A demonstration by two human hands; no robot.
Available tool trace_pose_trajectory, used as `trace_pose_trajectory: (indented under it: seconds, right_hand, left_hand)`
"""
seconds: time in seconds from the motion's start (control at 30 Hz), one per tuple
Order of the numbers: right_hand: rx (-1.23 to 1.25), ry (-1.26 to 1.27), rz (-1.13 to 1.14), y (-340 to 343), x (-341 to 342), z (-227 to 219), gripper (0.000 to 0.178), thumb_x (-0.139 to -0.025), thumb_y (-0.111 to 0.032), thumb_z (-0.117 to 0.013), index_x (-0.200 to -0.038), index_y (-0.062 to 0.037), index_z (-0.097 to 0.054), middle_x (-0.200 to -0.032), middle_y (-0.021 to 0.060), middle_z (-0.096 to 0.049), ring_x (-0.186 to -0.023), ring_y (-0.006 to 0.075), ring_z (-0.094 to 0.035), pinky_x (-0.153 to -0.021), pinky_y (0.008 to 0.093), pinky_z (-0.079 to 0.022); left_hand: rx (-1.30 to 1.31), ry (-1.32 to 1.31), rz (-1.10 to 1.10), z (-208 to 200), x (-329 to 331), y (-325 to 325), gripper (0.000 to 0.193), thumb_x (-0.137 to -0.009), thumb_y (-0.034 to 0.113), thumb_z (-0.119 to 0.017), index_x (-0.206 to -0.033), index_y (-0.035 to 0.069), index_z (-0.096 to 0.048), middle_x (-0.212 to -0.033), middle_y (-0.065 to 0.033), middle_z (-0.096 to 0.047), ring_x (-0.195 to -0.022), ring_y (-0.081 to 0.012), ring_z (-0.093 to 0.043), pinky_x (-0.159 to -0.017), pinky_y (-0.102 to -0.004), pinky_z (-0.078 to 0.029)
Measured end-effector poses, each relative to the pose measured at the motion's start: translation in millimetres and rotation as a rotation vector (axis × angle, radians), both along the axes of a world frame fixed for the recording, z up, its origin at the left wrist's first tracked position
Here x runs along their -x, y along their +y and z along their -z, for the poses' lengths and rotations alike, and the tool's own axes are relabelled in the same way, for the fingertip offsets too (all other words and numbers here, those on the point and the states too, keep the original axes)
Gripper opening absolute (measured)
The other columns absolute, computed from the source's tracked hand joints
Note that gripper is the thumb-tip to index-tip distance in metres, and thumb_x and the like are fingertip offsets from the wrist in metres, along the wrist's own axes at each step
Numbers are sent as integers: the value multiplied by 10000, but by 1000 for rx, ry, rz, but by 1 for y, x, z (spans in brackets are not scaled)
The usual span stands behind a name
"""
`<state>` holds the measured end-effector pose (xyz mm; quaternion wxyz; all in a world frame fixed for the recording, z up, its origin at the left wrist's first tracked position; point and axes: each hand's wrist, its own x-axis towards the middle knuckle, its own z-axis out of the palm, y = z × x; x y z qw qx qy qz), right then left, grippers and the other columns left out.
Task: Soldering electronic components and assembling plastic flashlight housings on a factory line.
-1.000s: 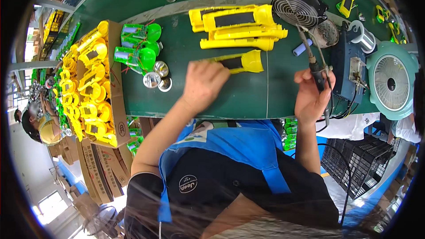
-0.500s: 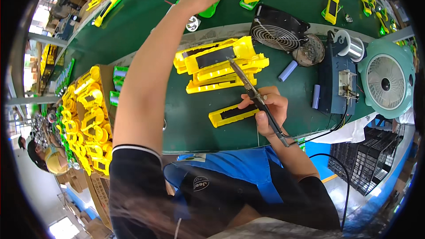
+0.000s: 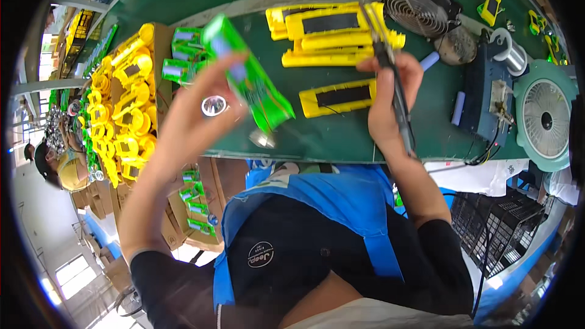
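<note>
In our left hand (image 3: pixel 192 119) we are holding a green case (image 3: pixel 262 94) above the table (image 3: pixel 341 140), the fingers clamping its side. In our right hand (image 3: pixel 382 106) we are gripping a soldering iron (image 3: pixel 399 97), the fingers bending around it.

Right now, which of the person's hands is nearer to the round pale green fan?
The right hand: it holds a soldering iron left of the fan, with a dark blue box between. The left hand is much farther left, holding a green casing.
</note>
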<state>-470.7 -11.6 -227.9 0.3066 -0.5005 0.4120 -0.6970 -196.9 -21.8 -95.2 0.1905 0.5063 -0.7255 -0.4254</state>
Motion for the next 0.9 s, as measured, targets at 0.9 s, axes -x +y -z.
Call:
trace_pose_trajectory:
  seconds: [0.9]
  right_hand:
    - [-348, -215, -209, 103, 70, 6, 232, -851, -170, -616, -961, -18, -480, -810, 110, -608, -748, 143, -589, -860, 342, -452]
  left_hand:
    - [707, 48, 247, 108, 98, 37, 203, -681, -4, -673, -840, 50, -559, -922, -86, -544, -804, -279, -549, -681, -363, -486]
